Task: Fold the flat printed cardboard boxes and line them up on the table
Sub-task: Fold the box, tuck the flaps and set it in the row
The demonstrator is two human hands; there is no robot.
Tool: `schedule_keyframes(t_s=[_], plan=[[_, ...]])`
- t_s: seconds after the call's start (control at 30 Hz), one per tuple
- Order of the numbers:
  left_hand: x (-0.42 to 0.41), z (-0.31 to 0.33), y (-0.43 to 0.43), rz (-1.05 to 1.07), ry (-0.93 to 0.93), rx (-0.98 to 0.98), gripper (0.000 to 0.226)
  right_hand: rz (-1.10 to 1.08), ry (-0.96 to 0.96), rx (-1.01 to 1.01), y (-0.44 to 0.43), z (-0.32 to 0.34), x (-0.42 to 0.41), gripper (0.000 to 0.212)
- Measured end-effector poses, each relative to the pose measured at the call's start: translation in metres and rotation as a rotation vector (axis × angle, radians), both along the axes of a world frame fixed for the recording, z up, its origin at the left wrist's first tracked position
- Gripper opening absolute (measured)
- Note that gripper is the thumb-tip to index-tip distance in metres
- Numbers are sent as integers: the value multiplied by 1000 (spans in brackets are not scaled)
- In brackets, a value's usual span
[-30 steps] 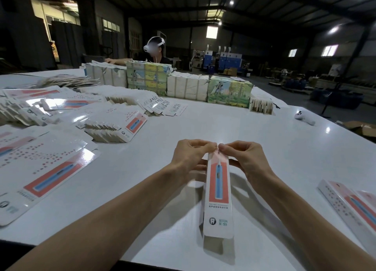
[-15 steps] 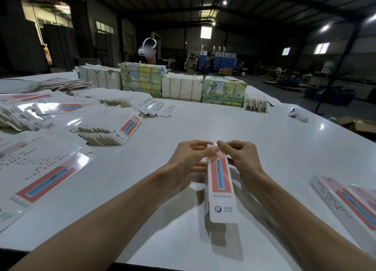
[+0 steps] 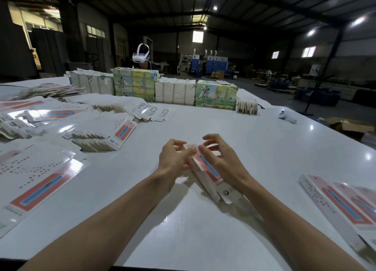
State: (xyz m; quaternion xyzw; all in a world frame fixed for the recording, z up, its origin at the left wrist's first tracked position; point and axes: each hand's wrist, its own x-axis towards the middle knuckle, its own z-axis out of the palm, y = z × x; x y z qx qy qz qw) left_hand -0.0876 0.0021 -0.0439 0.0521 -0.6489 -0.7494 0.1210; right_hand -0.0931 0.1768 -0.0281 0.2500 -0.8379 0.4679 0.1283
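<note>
The box sits at the middle of the frame, tilted, its low end down by the white bench. The left hand has its grip closed on the upper end. The right hand grips more loosely: thumb hooked on the printed face, fingers arched above it. Finished boxes lie at the right edge, flat blanks fan out at the left, and wrapped bundles line the far side. Behind them sits a person in a white headset.
</note>
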Motion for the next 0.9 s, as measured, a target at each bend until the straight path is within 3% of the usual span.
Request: schedule_keyframes(t_s=[0.13,0.27,0.37,0.63,0.9], plan=[[-1,-3,-3,19,-39,9,35,88,117,411,1,5,13,58],[-7,-4,1,-129,-74,43,29,-7,180,611,9,17,29,29],[-13,-8,8,-106,-51,-38,29,-172,144,735,35,17,44,25],[-8,-18,11,-223,20,-245,15,-630,-40,820,142,9,86,20],[-2,-15,8,-253,59,-417,19,-883,-129,869,180,-8,116,38]])
